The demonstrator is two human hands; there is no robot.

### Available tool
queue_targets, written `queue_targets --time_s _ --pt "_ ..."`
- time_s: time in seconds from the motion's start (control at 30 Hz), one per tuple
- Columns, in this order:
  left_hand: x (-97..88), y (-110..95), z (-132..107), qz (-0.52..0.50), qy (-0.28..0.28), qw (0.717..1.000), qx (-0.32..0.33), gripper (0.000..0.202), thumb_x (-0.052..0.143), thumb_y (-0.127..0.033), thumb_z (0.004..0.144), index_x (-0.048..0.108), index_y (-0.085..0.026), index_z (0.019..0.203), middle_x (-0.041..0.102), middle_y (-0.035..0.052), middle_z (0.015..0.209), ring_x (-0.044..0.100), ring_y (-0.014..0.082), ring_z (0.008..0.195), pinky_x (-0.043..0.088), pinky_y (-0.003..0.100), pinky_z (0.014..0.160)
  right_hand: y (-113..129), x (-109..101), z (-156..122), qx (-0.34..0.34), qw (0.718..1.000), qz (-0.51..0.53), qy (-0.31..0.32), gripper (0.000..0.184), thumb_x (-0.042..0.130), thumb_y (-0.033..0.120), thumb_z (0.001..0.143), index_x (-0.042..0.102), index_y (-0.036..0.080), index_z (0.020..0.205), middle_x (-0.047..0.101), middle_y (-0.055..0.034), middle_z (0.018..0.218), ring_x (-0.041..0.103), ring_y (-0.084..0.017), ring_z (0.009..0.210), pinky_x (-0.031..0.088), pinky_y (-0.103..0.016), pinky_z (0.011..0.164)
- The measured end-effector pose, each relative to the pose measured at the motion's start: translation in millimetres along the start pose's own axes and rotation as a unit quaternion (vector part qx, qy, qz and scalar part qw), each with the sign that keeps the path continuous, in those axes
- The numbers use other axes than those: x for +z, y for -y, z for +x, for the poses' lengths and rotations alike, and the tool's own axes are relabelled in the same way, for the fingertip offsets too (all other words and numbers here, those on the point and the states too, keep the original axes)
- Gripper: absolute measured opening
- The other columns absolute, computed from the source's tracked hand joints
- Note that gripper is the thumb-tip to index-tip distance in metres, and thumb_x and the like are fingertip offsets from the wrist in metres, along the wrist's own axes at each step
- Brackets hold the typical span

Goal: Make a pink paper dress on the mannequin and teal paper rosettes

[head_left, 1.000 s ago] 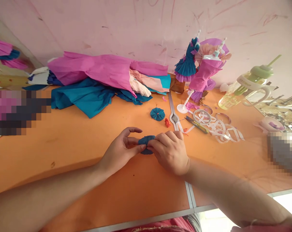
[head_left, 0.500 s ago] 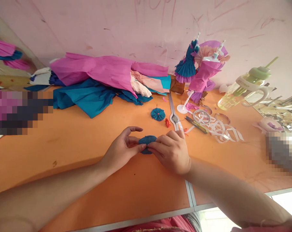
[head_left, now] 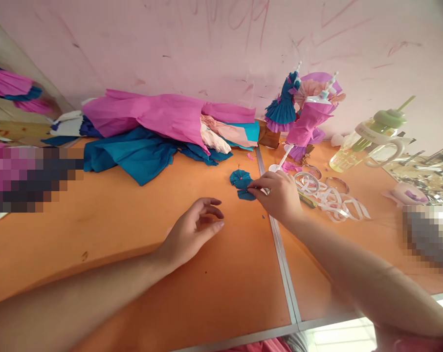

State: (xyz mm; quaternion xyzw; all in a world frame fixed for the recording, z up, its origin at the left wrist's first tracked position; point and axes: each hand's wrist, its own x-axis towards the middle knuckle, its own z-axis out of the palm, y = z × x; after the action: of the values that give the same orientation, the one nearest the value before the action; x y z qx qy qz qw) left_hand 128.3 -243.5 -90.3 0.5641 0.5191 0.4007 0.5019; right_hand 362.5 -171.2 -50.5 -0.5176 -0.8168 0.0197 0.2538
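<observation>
A small blue crepe-paper disc [head_left: 245, 194] is pinched between the thumb and fingers of my right hand [head_left: 278, 193]. Just behind it on the orange table [head_left: 192, 293] lies a pleated blue paper rosette [head_left: 239, 178] with a small reddish centre; the disc overlaps its near edge in view. My left hand [head_left: 194, 227] hovers over the table to the left, fingers curved and apart, nothing in them. My right hand hides part of the table behind it, including where a watch lay.
Pink crepe paper [head_left: 151, 112] and blue crepe paper [head_left: 141, 156] lie along the wall. At the back right stand a paper-dressed figure on a white stand [head_left: 307, 122] and a green-lidded bottle [head_left: 368, 139]. White ribbon [head_left: 341, 203], a tape roll [head_left: 306, 183] and a yellow cutter [head_left: 307, 199] lie nearer.
My right hand has carried the blue disc away from my left hand, rightward and back to the rosette. My left hand has let go of it and stays near its former place.
</observation>
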Motion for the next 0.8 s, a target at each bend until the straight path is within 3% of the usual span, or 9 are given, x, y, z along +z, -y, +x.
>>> queue_targets --time_s 0.17,0.37,0.63,0.8 --pt "1.7 -1 0 0.033 -0.002 0.999 0.011 0.044 0.073 -0.041 0.071 0.062 -0.028 0.112 0.071 0.0066 0.099 0.066 0.0296 0.098 0.052 0.044 0.089 -21 21 39 0.021 1.0 0.0 0.0 0.018 0.064 0.039 0.088 0.078 0.029 0.093 0.074 -0.0019 0.093 0.058 -0.024 0.091 0.037 -0.036 0.083" --pt "-1.2 -3 0 0.02 0.005 1.0 0.006 0.043 0.073 -0.044 0.071 0.064 -0.028 0.11 0.071 0.0073 0.098 0.065 0.0325 0.103 0.051 0.048 0.093 -29 46 54 0.032 0.997 -0.046 0.048 0.021 0.06 0.038 0.09 0.079 0.032 0.098 0.076 -0.0035 0.095 0.06 -0.027 0.093 0.037 -0.04 0.083" --pt "-1.2 -8 -3 0.035 0.01 0.999 0.005 0.039 0.071 -0.043 0.073 0.064 -0.03 0.109 0.072 0.0062 0.099 0.065 0.0326 0.102 0.052 0.045 0.089 -34 36 43 0.05 0.996 -0.057 0.037 0.025 0.058 0.033 0.091 0.076 0.032 0.108 0.075 -0.0042 0.095 0.06 -0.026 0.093 0.037 -0.039 0.087" --pt "2.4 -9 -4 0.027 0.019 0.999 0.008 0.037 0.07 -0.042 0.074 0.064 -0.03 0.108 0.072 0.0065 0.099 0.065 0.0329 0.101 0.051 0.047 0.089 -22 36 35 -0.007 0.996 -0.079 0.031 0.026 0.057 0.033 0.092 0.073 0.031 0.113 0.073 -0.004 0.1 0.056 -0.023 0.094 0.037 -0.035 0.083"
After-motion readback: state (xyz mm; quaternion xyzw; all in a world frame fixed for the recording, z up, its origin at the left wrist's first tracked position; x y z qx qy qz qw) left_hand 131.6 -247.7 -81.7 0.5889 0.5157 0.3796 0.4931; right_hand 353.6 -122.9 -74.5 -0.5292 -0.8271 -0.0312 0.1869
